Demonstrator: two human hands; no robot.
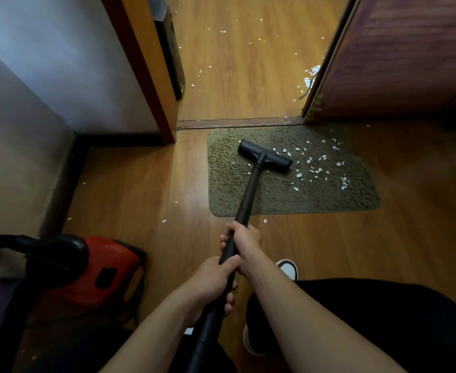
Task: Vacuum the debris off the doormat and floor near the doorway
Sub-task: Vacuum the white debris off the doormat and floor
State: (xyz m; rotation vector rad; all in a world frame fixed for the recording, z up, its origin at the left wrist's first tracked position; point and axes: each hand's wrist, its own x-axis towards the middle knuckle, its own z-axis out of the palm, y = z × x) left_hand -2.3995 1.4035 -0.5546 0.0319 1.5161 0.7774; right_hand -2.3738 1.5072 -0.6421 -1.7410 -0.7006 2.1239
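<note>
Right hand (244, 238) is gripping the vacuum wand (249, 189) ahead of the left hand (212, 282), fingers (229, 301) curling round the tube for steering leverage. Nozzle (265, 156) is resting on the doormat (229, 184), its right end beside the white debris (318, 169); more is lying on the floor (248, 76) beyond.

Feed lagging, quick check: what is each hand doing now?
Left hand: grips the vacuum wand, nearer the body.
Right hand: grips the same wand, farther along it.

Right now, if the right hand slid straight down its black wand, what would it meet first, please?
Following the black wand, the right hand would probably meet the dark T-shaped head on the olive shaggy doormat.
</note>
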